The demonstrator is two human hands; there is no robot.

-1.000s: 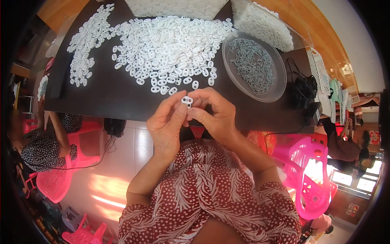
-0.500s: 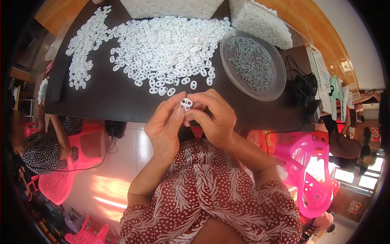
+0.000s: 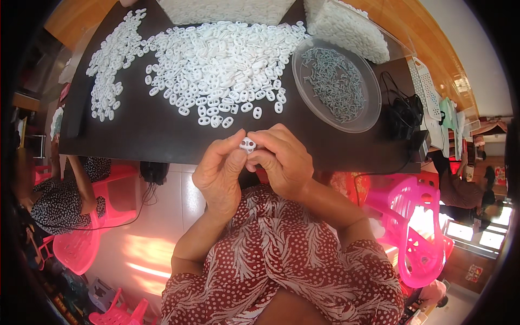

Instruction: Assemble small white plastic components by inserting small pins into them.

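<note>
Just beyond the table's near edge, my left hand (image 3: 218, 172) and my right hand (image 3: 284, 160) meet fingertip to fingertip. Both are closed, pinching small white two-hole plastic pieces (image 3: 248, 144) between thumbs and index fingers. Two dark round holes face up on the upper one, and a second white part shows below it, partly covered by my thumbs. Ahead of my hands spreads a large heap of loose white oval two-hole pieces (image 3: 227, 65). To the right of the heap, a round clear tray (image 3: 362, 127) holds many small grey screws (image 3: 336, 84).
A smaller strip of white pieces (image 3: 108, 65) lies at the table's left. Clear bins (image 3: 233, 12) full of white pieces stand at the back. Black cables and an adapter (image 3: 403, 108) sit at the right. Pink plastic chairs (image 3: 414, 227) and other people are around the dark table (image 3: 162, 138).
Both hands have come slightly nearer to me with the white pieces. The pieces are turned, so the lower holes show less than before. The heap and tray look unchanged.
</note>
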